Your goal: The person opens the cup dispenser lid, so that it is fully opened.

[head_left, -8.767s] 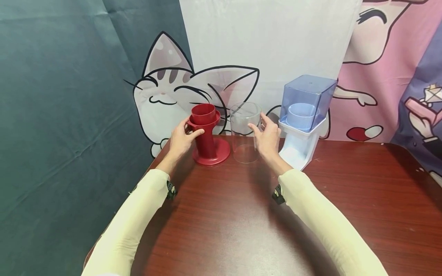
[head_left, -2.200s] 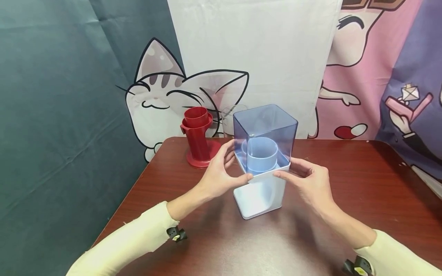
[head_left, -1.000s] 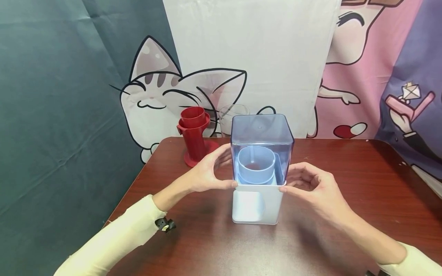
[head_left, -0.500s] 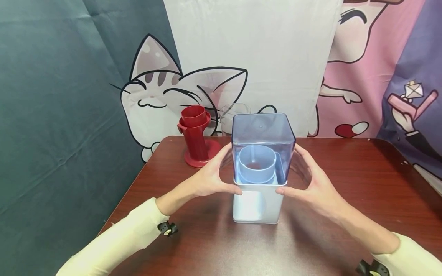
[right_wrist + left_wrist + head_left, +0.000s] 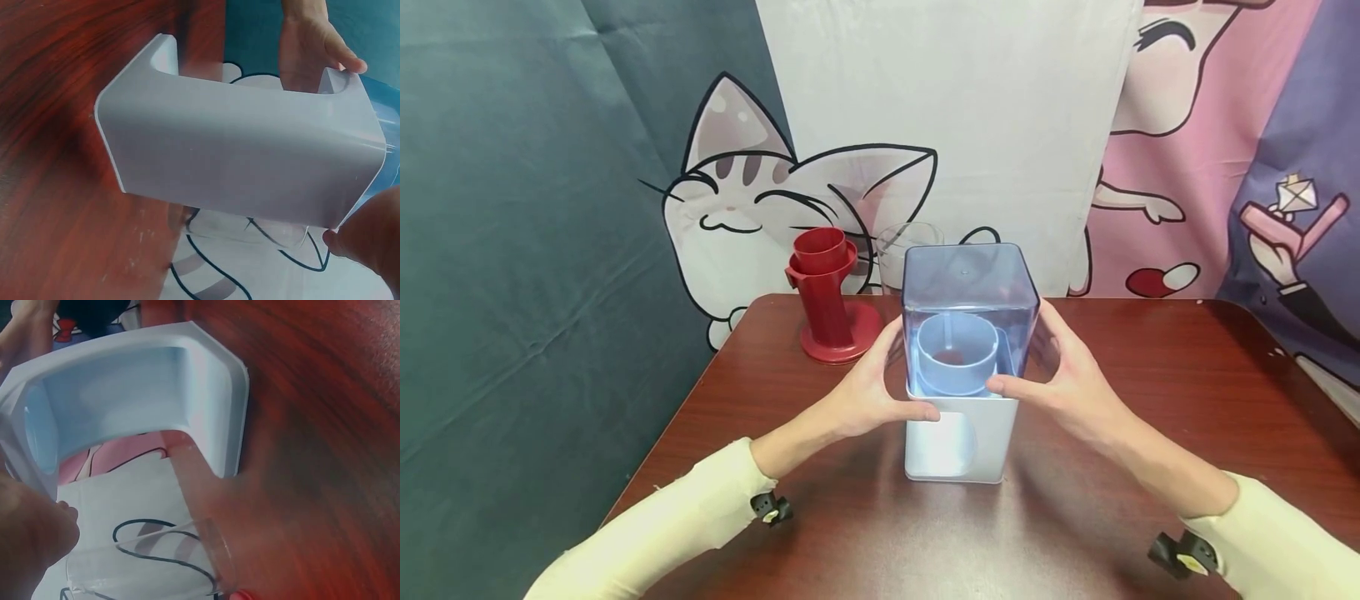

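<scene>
A dispenser with a white C-shaped stand (image 5: 992,442) and a see-through blue box-shaped cover (image 5: 970,279) stands upright on the table in front of me. A round blue ring (image 5: 958,371) shows inside the cover. My left hand (image 5: 868,396) grips the left side at the seam between cover and stand, its thumb on the white front. On the other side my right hand (image 5: 1078,383) grips too, with its thumb over the front rim and its fingers partly hidden behind the cover. The right wrist view shows the stand's plain outer wall (image 5: 237,150).
Behind and to the left stands a red tube-shaped holder (image 5: 826,308) with a wide round foot. A clear cylinder (image 5: 891,258) is partly hidden behind the dispenser. The brown wooden table (image 5: 1150,400) ends at a cartoon-printed backdrop (image 5: 1000,125).
Earlier my hands touched the red holder and the clear cylinder. The dispenser has come from the back right to the front middle and turned. Lately my right thumb shifted inward along the rim.
</scene>
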The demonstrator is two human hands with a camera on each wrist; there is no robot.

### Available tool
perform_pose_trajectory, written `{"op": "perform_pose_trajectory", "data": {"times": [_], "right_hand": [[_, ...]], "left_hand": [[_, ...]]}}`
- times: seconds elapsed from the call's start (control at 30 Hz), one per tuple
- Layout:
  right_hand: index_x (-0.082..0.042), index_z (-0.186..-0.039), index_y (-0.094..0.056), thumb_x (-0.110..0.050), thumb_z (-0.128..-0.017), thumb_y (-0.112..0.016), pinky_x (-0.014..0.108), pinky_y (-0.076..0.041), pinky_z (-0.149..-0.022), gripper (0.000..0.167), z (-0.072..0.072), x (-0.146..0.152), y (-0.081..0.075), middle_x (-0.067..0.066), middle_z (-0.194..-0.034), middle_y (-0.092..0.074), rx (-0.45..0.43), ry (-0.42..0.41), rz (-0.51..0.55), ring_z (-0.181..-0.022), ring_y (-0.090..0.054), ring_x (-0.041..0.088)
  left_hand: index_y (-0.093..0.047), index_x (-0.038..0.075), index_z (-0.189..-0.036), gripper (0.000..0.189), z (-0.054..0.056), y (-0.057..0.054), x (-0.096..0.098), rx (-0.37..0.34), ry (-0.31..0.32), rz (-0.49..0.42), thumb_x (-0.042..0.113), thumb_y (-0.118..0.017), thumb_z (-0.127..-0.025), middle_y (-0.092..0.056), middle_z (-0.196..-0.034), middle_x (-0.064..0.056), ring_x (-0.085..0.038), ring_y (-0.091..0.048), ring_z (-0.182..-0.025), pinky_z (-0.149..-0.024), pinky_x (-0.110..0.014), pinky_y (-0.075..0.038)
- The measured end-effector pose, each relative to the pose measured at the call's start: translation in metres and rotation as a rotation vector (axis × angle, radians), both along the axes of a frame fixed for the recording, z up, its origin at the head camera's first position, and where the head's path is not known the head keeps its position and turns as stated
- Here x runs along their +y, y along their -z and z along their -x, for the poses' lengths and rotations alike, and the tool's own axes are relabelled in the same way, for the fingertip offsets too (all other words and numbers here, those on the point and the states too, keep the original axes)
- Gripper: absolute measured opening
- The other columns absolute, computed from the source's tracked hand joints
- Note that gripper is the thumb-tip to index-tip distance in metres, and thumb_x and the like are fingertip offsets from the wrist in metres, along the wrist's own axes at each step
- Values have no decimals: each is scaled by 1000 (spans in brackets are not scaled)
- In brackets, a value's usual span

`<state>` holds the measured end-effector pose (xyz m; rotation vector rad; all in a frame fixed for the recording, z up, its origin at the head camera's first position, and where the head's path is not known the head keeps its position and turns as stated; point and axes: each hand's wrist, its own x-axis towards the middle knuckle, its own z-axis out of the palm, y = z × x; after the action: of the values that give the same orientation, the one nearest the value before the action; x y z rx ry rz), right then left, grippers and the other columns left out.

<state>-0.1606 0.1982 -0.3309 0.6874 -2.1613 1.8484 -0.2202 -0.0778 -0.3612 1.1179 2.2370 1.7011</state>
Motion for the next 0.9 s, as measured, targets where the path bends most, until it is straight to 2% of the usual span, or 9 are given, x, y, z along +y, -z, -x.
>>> {"op": "perform_pose_trajectory", "data": {"times": [0.1,0.4,0.6,0.73,0.9], "right_hand": [[-17,-162,-39,9,-84,-84,21,-48,-108,94,2,-2,-4,13,-147,-55,-10,-17,22,-132,-56,29],[-15,-161,-40,10,-86,-80,24,-53,-103,89,8,-9,-18,13,-146,-54,-1,-31,82,-126,-59,31],[-15,-161,-40,4,-88,-79,24,-56,-98,84,8,-10,-29,10,-142,-57,-2,19,39,-120,-62,30],[-16,-161,-41,-1,-91,-79,24,-55,-99,81,11,-10,-35,7,-145,-57,21,41,7,-122,-61,26],[-13,-161,-41,1,-91,-77,23,-53,-100,80,14,-11,-41,7,-148,-55,42,28,43,-125,-58,25]], "left_hand": [[-27,30,-165,110,-2,2,1,-13,-25,10,21,-96,-78,-48,-157,8,-10,-41,-149,-124,-44,-34],[-35,25,-159,100,-4,9,3,-17,-64,20,15,-94,-79,-54,-151,8,-9,-48,-144,-123,-38,-36],[-37,24,-158,98,-2,11,3,-9,-58,3,13,-94,-79,-56,-150,5,-12,-50,-143,-122,-42,-37],[-37,25,-158,98,-3,11,3,-13,-60,8,13,-94,-79,-56,-150,6,-14,-51,-143,-122,-40,-38],[-38,25,-158,97,-3,10,3,-18,-62,15,13,-94,-79,-56,-150,6,-14,-50,-144,-122,-38,-38]]}}
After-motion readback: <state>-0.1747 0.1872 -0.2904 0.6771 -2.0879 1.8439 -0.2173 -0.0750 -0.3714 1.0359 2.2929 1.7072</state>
